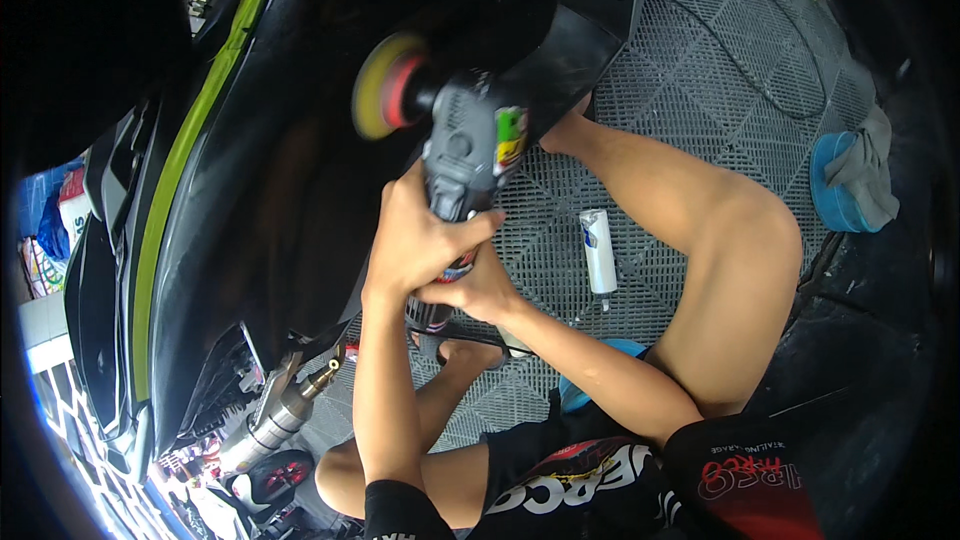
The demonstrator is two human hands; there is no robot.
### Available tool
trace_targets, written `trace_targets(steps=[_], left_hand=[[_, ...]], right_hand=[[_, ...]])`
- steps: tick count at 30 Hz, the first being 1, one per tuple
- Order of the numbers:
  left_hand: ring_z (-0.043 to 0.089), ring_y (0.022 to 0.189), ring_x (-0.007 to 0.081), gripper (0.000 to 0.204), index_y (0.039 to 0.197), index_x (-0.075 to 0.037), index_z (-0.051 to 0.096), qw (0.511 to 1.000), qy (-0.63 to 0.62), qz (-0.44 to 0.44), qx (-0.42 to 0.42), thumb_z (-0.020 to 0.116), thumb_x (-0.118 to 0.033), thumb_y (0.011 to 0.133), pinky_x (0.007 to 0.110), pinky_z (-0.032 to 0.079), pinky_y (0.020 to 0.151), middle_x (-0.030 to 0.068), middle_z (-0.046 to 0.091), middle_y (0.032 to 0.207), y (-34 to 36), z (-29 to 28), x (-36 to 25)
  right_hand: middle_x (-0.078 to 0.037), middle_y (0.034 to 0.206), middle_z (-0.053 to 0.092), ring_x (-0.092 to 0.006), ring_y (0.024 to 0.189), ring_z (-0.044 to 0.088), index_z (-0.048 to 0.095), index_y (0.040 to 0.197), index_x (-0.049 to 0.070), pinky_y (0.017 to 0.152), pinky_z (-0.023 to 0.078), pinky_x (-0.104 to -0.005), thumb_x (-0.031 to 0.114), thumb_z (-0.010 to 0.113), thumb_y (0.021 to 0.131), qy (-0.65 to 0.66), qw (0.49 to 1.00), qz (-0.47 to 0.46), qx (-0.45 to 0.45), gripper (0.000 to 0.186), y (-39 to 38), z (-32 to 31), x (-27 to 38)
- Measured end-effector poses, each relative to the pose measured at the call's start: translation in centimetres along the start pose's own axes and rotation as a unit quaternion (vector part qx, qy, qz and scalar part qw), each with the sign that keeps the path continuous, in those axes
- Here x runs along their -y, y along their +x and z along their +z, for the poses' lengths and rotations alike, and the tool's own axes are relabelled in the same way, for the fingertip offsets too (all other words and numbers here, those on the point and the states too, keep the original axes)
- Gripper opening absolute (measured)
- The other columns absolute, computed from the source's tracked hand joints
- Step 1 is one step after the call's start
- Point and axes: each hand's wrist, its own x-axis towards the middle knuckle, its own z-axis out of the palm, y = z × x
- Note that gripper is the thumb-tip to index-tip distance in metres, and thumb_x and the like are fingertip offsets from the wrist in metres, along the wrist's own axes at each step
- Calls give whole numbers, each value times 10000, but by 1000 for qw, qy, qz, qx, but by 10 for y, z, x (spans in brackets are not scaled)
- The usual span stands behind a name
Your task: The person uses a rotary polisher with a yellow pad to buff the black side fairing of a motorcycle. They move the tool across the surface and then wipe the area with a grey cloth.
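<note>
Both my hands grip a grey and black power polisher (pixel 468 145). My left hand (pixel 415 235) wraps around its body from above. My right hand (pixel 480 285) holds the lower handle from the right. The tool's yellow and red pad (pixel 385 85) is blurred and sits against the glossy black body panel (pixel 270 170) of a motorcycle with a yellow-green stripe (pixel 185 155). I am crouched low, my bare right knee (pixel 745 225) raised beside the tool.
A white tube (pixel 598 250) lies on the grey grid floor mat (pixel 700 70). A blue round pad with a grey cloth (pixel 855 180) sits at right. A thin cord (pixel 745 65) runs across the mat. A chrome exhaust (pixel 275 415) is at lower left.
</note>
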Motion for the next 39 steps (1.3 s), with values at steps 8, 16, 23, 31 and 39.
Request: trace_targets(steps=[8,16,23,31,39], left_hand=[[755,809,332,542,950,82,738,987,99,-56,117,816,-346,626,405,591,795,229,745,841,93,31,-26],[764,882,331,528,927,46,779,974,141,-82,157,825,-398,645,401,604,821,226,762,921,112,30,-62],[735,839,260,578,1033,78,708,997,-76,3,0,857,-342,665,370,568,819,186,748,898,36,17,-40],[696,822,161,397,1041,42,702,926,-352,56,-124,859,-201,769,330,562,808,98,743,910,-15,42,-30],[695,727,167,460,1013,24,703,980,-196,-13,-45,858,-319,748,317,554,713,82,728,813,20,32,-52]], right_hand=[[-15,1026,666,-145,932,669,629,1122,70,816,542,-328,-2,731,802,246,965,70,-53,344,46,-38,30],[-38,1104,683,-165,1013,669,632,1191,92,912,516,-372,259,639,939,224,970,99,11,302,61,-60,52],[-48,944,707,-155,856,698,660,1041,1,764,554,-317,73,795,722,-38,999,14,11,354,15,-42,60],[-108,822,751,-190,775,741,691,879,-39,712,572,-333,140,845,657,-358,930,-69,55,324,-19,-51,117],[-49,751,727,-117,678,692,714,791,-26,619,531,-279,96,782,727,-150,987,-30,-45,153,-13,-40,103]])
